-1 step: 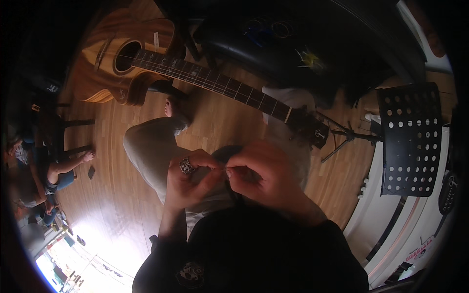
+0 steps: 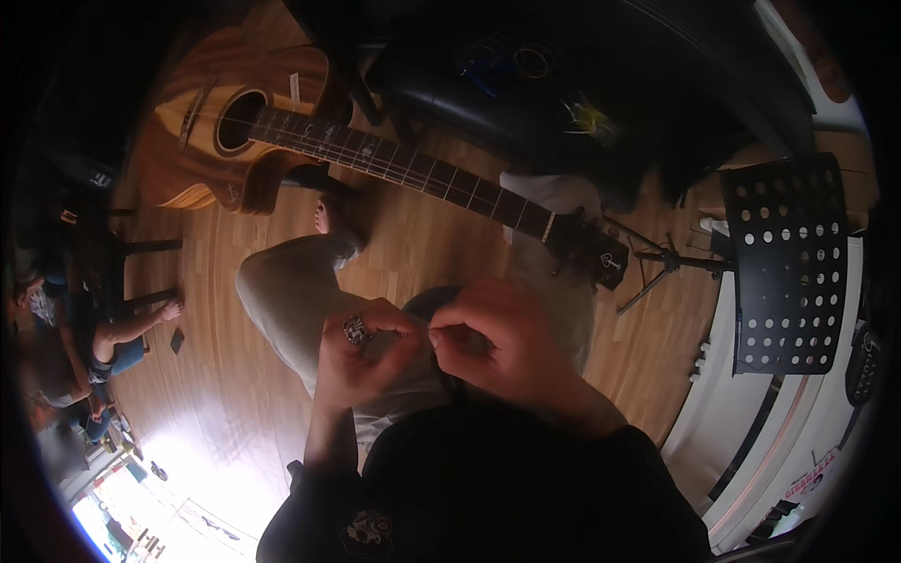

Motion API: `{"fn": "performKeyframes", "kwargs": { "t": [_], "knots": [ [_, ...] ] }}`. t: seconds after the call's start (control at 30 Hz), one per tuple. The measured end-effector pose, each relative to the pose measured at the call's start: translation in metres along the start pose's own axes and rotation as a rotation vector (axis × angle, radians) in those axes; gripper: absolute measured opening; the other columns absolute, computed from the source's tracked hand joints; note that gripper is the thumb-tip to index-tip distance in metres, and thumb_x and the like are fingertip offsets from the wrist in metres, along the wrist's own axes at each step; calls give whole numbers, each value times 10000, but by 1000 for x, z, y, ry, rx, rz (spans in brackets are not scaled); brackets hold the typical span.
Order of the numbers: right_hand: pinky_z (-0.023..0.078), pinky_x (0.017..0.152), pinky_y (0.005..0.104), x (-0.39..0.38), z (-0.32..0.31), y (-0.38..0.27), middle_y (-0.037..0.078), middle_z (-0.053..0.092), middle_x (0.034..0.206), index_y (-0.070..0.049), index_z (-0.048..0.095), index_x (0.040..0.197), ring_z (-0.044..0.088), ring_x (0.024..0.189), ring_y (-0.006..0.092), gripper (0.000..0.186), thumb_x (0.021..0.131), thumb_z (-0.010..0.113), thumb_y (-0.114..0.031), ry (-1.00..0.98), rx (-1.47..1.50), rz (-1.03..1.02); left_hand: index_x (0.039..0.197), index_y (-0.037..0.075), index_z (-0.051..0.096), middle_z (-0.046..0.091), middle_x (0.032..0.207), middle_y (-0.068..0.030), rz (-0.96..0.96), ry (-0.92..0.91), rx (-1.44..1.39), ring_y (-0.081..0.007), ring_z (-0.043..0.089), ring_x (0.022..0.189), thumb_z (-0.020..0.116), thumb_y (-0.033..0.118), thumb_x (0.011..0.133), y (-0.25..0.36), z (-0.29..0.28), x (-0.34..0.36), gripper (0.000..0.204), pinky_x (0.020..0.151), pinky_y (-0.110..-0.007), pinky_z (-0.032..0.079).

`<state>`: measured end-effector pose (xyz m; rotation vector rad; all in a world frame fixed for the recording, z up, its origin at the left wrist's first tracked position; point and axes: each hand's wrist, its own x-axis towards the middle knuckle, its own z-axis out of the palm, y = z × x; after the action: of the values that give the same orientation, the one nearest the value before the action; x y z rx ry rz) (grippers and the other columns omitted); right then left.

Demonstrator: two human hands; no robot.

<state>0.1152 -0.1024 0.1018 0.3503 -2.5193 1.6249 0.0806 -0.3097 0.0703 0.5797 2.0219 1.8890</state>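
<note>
My left hand [image 2: 371, 352], with a chunky silver ring, and my right hand [image 2: 497, 333] meet in front of my lap. Thumb and forefinger of each are pinched, tip to tip. Whatever lies between the fingertips is too small to make out. Beyond them an acoustic guitar [image 2: 246, 70] slants across the view, its body at the far left. Its dark neck [image 2: 413, 169] runs down to the right, and the headstock [image 2: 591, 253] lies over my right leg. Some strings show along the neck; how many cannot be made out.
A black padded bench [image 2: 432, 84] at the back bears a thin coil [image 2: 533, 61] and a yellow tangle [image 2: 589, 117]. A perforated black music stand [image 2: 788, 263] is at the right, by a white piece of furniture [image 2: 699, 460]. Another person's leg [image 2: 131, 324] shows at the left above the wooden floor [image 2: 206, 310].
Both hands keep their pinch and have barely moved. The guitar and the bench appear slightly farther left in the view.
</note>
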Motion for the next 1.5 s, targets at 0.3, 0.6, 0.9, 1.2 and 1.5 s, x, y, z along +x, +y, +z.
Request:
{"fn": "performKeyframes", "kwargs": {
  "t": [0.3, 0.6, 0.9, 1.2, 1.5],
  "knots": [
    [495, 644, 357, -15, 27, 33, 80, 629, 751, -30, 655, 870, 613, 719, 232, 98, 798, 721, -40, 213, 201, 198, 834, -7, 684, 699, 803, -94, -148, 189, 80, -149, 679, 702, 703, -74, 756, -32, 19, 2, 104, 633, -269, 541],
    [491, 684, 285, -14, 9, 78, 51, 641, 803, -11, 693, 958, 614, 779, 120, 115, 880, 706, -94, 108, 681, 523, 830, 17, 649, 645, 790, -74, 18, 153, 179, -138, 620, 673, 744, 34, 822, -60, 32, 34, 96, 596, -275, 497],
    [479, 716, 247, -14, 15, 119, 24, 683, 829, -28, 704, 956, 597, 759, 67, 87, 917, 700, -105, 337, 918, 603, 877, 25, 631, 644, 823, -73, -1, 321, 164, -149, 611, 732, 752, 124, 868, -96, 72, 50, 157, 633, -276, 484],
    [462, 668, 237, -20, 20, 144, -7, 661, 813, -21, 687, 1000, 590, 744, 44, 138, 933, 690, -142, 214, 963, 584, 879, 36, 629, 621, 833, -87, 232, 287, -98, -194, 595, 695, 630, 209, 870, -35, 95, 127, 173, 617, -298, 462],
    [496, 714, 271, -28, 36, 150, 35, 676, 948, -37, 663, 1053, 618, 834, 90, 208, 869, 721, -115, 127, 982, 634, 991, 66, 662, 640, 920, -54, 90, -734, 49, -168, 598, 709, 678, 53, 855, 70, 159, 221, 137, 723, -337, 428]
  ]
}}
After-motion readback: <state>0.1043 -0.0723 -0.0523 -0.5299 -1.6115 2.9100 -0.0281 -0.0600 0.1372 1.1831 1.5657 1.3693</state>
